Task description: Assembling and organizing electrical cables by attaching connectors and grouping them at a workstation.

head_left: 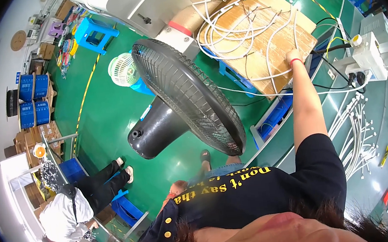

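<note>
My right arm reaches out over a cardboard-topped surface [245, 66] at the upper right. There my right hand [294, 56] is closed around a white cable [295, 30], part of which runs away from me across the cardboard. Several more white cables [225, 35] lie in loose loops on its far left part. Low beside my body, my left hand [178, 187] shows only in part; its fingers are hidden, so their state cannot be made out.
A large black fan [186, 93] stands in the middle, before a small green fan [124, 69]. Bundled white cables [354, 137] lie on the green bench [375, 182] at right. A person in white [67, 217] works at lower left. A blue stool [94, 34] stands farther back.
</note>
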Tool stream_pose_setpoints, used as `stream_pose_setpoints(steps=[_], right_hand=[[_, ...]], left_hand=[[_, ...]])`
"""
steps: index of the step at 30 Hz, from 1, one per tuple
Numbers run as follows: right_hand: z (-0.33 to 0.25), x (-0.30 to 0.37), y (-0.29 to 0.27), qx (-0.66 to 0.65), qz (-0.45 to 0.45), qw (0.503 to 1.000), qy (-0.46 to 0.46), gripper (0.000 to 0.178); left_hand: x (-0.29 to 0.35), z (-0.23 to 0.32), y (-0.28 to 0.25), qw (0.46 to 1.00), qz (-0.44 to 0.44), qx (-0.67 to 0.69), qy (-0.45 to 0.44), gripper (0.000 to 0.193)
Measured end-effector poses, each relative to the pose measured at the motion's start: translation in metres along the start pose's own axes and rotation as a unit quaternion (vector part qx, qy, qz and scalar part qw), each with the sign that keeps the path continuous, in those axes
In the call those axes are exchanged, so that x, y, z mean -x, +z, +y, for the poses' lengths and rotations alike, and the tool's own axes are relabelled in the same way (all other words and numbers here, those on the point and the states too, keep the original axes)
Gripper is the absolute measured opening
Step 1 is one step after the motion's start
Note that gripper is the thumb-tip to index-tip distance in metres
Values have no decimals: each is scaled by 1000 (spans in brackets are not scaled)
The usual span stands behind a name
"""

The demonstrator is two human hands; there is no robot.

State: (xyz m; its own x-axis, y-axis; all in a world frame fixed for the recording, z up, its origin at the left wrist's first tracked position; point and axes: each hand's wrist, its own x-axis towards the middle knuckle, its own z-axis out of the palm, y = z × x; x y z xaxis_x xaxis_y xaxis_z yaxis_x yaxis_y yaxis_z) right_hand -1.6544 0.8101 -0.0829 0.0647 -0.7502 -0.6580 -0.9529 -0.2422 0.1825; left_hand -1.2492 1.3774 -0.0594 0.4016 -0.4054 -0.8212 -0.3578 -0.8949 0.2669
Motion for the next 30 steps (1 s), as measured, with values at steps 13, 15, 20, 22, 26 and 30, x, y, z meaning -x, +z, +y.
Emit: stream_pose_setpoints(steps=[13, 15, 20, 22, 26, 30], right_hand=[[-191, 18, -33, -87, 308, 930, -178, 44], [-191, -8, -17, -60, 344, 920, -177, 40], [-172, 20, -51, -196, 210, 931, -226, 33], [-149, 41, -72, -321, 337, 820, -334, 30], [-96, 55, -127, -437, 426, 724, -322, 25], [-57, 102, -182, -534, 280, 741, -297, 24]], left_hand=[[22, 0, 1, 1000, 4, 19, -20, 24], [27, 17, -5, 1000, -10, 1, -22, 26], [20, -15, 0, 996, -18, 29, 86, 27], [16, 0, 1, 998, -9, 39, -38, 27], [9, -3, 1, 999, 3, 41, -17, 25], [6, 9, 0, 998, -6, -23, 60, 23]])
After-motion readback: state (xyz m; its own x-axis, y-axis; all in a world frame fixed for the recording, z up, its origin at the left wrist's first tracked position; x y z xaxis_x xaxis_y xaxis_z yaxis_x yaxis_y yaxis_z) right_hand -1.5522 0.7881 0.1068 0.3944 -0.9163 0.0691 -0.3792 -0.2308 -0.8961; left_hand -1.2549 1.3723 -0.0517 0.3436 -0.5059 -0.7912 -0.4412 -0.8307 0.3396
